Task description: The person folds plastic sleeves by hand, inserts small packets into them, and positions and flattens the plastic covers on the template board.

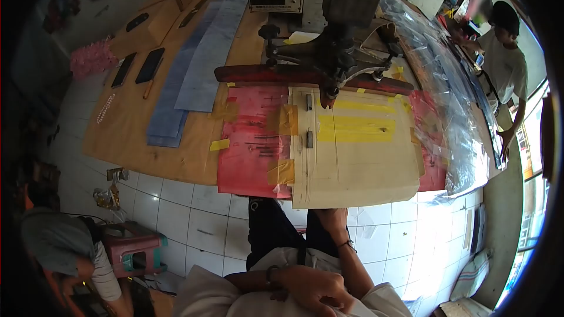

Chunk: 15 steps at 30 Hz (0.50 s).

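My left hand (317, 287) lies across my lap beside my right forearm. Its fingers are loosely bent, the thumb apart from them, and I see nothing held. Further forward, my right hand (333, 221) is at my right knee, just under the front edge of the work surface, where its fingers are hidden. Above the knees is a cream board (358, 170) with yellow tape strips (355, 128) and two small dark metal pieces (309, 139). It lies over a red sheet (247, 167). Neither hand touches them.
A press machine (338, 53) with a red bar (264, 74) stands over the board. Blue-grey strips (202, 76) and two phones (150, 66) lie left, clear plastic sheeting (464, 147) right. One person (505, 61) stands at right; another (64, 246) sits lower left by a stool (135, 249).
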Available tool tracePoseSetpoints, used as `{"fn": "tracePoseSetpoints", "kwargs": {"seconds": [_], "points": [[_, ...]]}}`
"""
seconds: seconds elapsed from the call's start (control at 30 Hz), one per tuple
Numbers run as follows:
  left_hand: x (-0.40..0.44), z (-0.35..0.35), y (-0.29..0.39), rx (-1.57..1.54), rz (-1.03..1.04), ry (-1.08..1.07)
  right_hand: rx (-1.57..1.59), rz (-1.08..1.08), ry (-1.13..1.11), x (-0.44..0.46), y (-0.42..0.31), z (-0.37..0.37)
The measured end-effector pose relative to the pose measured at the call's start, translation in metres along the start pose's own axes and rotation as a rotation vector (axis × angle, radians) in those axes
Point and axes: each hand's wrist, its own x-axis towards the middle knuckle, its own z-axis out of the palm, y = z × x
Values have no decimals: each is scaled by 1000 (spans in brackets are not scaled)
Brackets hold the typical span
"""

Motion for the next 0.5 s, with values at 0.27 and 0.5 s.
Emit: {"fn": "tracePoseSetpoints", "kwargs": {"seconds": [0.27,0.5], "points": [[6,13,-8,1,98,157,21,83,-77,-1,20,6],[5,5,-6,36,82,34,52,88,-49,2,10,0]]}}
